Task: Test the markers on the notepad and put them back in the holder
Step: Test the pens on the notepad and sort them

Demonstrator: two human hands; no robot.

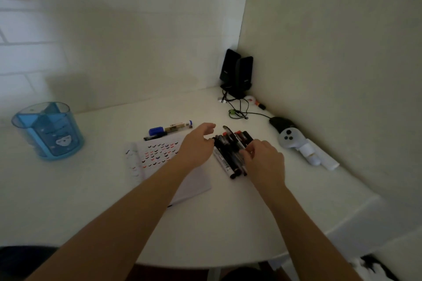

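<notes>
Markers (225,155) lie bunched on the table (91,189) right of the notepad (157,155). Our right hand (265,159) curls its fingers round some; our left hand (197,145) hovers beside them, fingers slack. Holder (49,130) stands well apart, left.

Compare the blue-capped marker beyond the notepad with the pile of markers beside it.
The blue-capped marker lies crosswise past the far edge of the notepad; the marker pile lies bunched, pointing away, right of it. The blue-capped marker is untouched; the right hand curls its fingers on the marker pile, and the left hand reaches toward it. Both rest on the white desk, outside the blue holder.
</notes>
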